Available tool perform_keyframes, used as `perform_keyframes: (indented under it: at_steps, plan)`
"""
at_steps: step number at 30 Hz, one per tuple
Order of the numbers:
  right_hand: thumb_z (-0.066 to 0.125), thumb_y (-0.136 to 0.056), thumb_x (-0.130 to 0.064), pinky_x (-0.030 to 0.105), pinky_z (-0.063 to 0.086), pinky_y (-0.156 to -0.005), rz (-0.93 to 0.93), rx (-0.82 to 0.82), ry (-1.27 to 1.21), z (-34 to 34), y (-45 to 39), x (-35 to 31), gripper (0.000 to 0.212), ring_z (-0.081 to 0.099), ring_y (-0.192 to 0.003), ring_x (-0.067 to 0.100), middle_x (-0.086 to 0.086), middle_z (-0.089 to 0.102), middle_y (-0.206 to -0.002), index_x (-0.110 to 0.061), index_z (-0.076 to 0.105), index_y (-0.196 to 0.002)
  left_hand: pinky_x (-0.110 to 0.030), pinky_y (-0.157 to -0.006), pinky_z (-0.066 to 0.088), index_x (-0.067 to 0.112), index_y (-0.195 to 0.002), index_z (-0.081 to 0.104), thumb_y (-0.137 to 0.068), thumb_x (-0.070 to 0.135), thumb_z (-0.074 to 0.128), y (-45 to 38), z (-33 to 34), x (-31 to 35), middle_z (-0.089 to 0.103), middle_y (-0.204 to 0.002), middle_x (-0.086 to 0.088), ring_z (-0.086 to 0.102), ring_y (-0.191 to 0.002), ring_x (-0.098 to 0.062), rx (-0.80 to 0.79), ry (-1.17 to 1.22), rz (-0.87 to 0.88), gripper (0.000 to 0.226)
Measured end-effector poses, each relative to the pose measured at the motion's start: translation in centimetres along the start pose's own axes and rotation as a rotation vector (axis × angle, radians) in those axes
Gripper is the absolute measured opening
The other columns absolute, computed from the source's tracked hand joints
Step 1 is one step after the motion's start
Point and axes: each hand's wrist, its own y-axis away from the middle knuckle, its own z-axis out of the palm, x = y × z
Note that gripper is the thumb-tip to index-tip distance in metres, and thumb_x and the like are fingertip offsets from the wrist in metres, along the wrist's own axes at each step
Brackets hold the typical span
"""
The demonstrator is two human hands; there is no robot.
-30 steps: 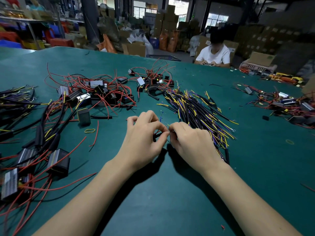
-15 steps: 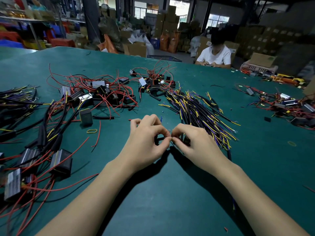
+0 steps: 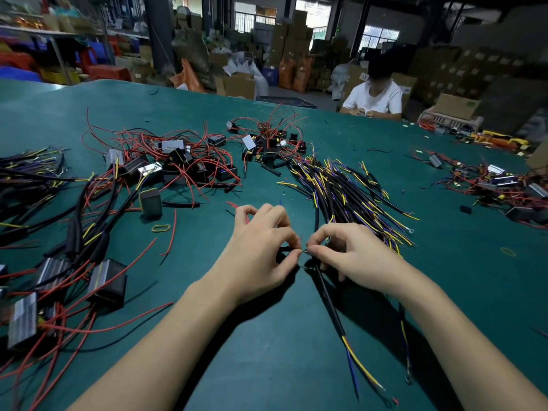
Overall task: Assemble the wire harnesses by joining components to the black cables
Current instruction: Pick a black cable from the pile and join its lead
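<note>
My left hand [image 3: 261,250] and my right hand [image 3: 353,256] meet fingertip to fingertip low over the green table [image 3: 267,351]. Thumb and forefinger of the left hand pinch a small black component [image 3: 284,249] whose body is mostly hidden. Between the right hand's thumb and forefinger is the end of a black cable [image 3: 330,310]. That cable runs toward me and splits into yellow, blue and red wires with ring terminals. Where the two ends touch is too small to make out. A heap of loose black cables [image 3: 350,191] with yellow and blue tips lies just beyond my right hand.
Black modules with red wires [image 3: 184,164] are piled at the middle left, with a smaller heap [image 3: 267,140] farther back. Finished harnesses with silver boxes [image 3: 56,280] cover the left edge. Another pile [image 3: 498,185] sits at the right. A person in white [image 3: 373,99] works across the table.
The black cable now trails from my right hand toward me across the table, its coloured wire ends in view. Both hands stay joined at the fingertips, shifted slightly.
</note>
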Motion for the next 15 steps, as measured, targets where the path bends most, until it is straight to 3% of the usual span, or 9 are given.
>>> perform_keyframes:
  at_steps: [5,10,13,15]
  plan:
    - [0.063,-0.089,-0.023,0.038,0.049,-0.060,0.011,0.012,0.017,0.3,-0.1,-0.2,0.011,0.061,-0.066,0.024,0.000,0.062,-0.091,-0.021,0.063,-0.078,-0.033,-0.088,0.020,0.020,-0.079,0.069,-0.080,0.030,0.061,0.1,0.2,0.2,0.051,-0.086,0.003,0.051,-0.088,-0.019,0.009,-0.018,-0.005,0.013]
    - [0.059,-0.088,-0.035,0.031,0.044,-0.077,0.043,0.083,0.218,0.8,-0.3,-0.6,0.016,0.055,-0.081,0.012,-0.006,0.060,-0.096,-0.022,0.064,-0.079,-0.037,-0.090,0.023,0.020,-0.075,0.067,-0.077,0.030,0.063,-0.1,0.5,0.6,0.053,-0.085,0.002,0.054,-0.087,-0.020,0.064,-0.052,-0.046,0.010]
    - [0.063,-0.087,-0.022,0.011,0.040,-0.073,0.043,0.098,0.079,1.2,-0.4,-0.8,0.014,0.056,-0.079,0.008,-0.002,0.064,-0.103,-0.012,0.070,-0.081,-0.037,-0.090,0.023,0.020,-0.075,0.066,-0.077,0.030,0.063,0.0,0.5,0.5,0.052,-0.084,0.002,0.055,-0.086,-0.021,0.084,-0.049,-0.054,0.010]
    - [0.065,-0.087,-0.015,0.005,0.037,-0.069,0.059,0.122,-0.065,1.6,-0.4,-0.9,0.010,0.059,-0.080,0.011,-0.001,0.064,-0.105,-0.010,0.072,-0.081,-0.036,-0.090,0.022,0.021,-0.076,0.066,-0.078,0.029,0.063,0.0,0.5,0.3,0.051,-0.085,0.002,0.054,-0.087,-0.020,0.097,-0.023,-0.052,0.009]
